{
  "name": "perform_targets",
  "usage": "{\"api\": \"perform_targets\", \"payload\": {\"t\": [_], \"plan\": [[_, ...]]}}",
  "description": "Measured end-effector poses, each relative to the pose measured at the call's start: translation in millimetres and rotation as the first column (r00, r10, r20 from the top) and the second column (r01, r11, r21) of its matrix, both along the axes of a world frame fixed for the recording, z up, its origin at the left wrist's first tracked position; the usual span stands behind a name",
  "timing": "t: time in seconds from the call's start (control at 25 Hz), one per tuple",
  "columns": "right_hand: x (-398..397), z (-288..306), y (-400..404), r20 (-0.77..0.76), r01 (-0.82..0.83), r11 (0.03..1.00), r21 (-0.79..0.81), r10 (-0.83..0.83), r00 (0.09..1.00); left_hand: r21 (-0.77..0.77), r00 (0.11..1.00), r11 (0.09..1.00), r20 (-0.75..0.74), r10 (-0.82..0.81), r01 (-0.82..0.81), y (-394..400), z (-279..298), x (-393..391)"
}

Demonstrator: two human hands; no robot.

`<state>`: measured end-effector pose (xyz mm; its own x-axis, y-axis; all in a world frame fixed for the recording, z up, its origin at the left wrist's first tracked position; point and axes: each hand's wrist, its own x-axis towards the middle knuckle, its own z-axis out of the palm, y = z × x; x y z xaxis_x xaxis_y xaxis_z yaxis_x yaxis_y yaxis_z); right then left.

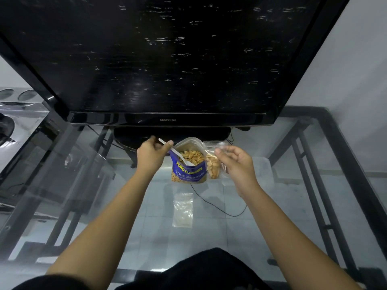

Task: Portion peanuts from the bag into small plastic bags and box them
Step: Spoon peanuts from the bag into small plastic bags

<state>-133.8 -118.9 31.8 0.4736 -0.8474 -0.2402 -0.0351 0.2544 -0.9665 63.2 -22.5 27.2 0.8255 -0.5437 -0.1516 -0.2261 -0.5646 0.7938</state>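
A blue peanut bag stands open on the glass table, full of peanuts. My left hand grips a white plastic spoon whose bowl dips into the bag's mouth. Right beside the bag, my right hand pinches a small clear plastic bag partly filled with peanuts and holds it upright. Another small plastic bag lies flat and empty on the glass nearer to me. A clear plastic box sits to the right, partly hidden behind my right hand.
A large black television stands on its base just behind the bag. The glass table has a black metal frame along its right side. A black cable runs below the glass. Silver equipment stands at the far left.
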Motion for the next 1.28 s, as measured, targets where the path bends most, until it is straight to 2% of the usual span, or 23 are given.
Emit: {"api": "perform_targets", "payload": {"t": [0.04,0.08,0.12,0.16,0.2,0.24,0.32,0.36,0.4,0.52,0.64,0.76,0.96,1.12,1.28], "plan": [[-4,1,1,0.016,0.010,1.000,0.013,-0.010,1.000,0.032,0.998,0.999,0.042,0.041,-0.043,2,4,-4],[-9,2,2,0.031,0.020,1.000,0.022,-0.020,0.999,-0.013,0.991,0.995,0.089,0.098,-0.097,4,7,-11],[-12,2,3,0.045,0.027,0.999,0.035,-0.028,0.999,-0.117,0.981,0.985,0.134,0.140,-0.124,8,13,-21],[-16,2,3,0.061,0.028,0.998,0.051,-0.031,0.998,-0.225,0.983,0.971,0.142,0.117,-0.083,11,16,-34],[-20,1,4,0.084,0.027,0.997,0.075,-0.034,0.996,-0.275,0.996,0.961,0.090,0.005,0.020,13,16,-50],[-25,0,4,0.111,0.026,0.994,0.110,-0.038,0.993,-0.273,0.986,0.950,-0.028,-0.163,0.149,13,15,-68],[-35,-4,5,0.156,0.019,0.983,0.185,-0.048,0.987,-0.286,0.849,0.900,-0.328,-0.415,0.329,11,6,-104],[-42,-7,6,0.157,0.017,0.979,0.202,-0.050,0.986,-0.297,0.799,0.886,-0.395,-0.453,0.355,9,-1,-118],[-50,-12,5,0.141,0.019,0.979,0.205,-0.049,0.989,-0.306,0.791,0.883,-0.404,-0.459,0.356,5,-7,-129],[-77,-27,-2,0.045,0.034,0.985,0.170,-0.042,0.998,-0.309,0.804,0.899,-0.420,-0.421,0.309,-1,-23,-150],[-111,-49,-11,-0.163,0.088,0.996,0.019,-0.083,0.983,-0.228,0.756,0.924,-0.531,-0.383,0.307,-4,-45,-172],[-141,-79,-17,-0.357,0.092,0.993,-0.071,-0.111,0.927,-0.122,0.713,0.923,-0.601,-0.361,0.365,-7,-74,-198],[-170,-127,-27,-0.578,0.041,0.992,-0.116,-0.101,0.810,0.040,0.784,0.937,-0.561,-0.266,0.347,-24,-109,-237],[-175,-144,-33,-0.619,0.066,0.975,-0.211,-0.186,0.763,0.128,0.856,0.922,-0.434,-0.279,0.365,-35,-127,-261],[-173,-147,-33,-0.630,0.021,0.965,-0.263,-0.188,0.753,0.184,0.904,0.912,-0.302,-0.304,0.368,-36,-133,-270]]}}
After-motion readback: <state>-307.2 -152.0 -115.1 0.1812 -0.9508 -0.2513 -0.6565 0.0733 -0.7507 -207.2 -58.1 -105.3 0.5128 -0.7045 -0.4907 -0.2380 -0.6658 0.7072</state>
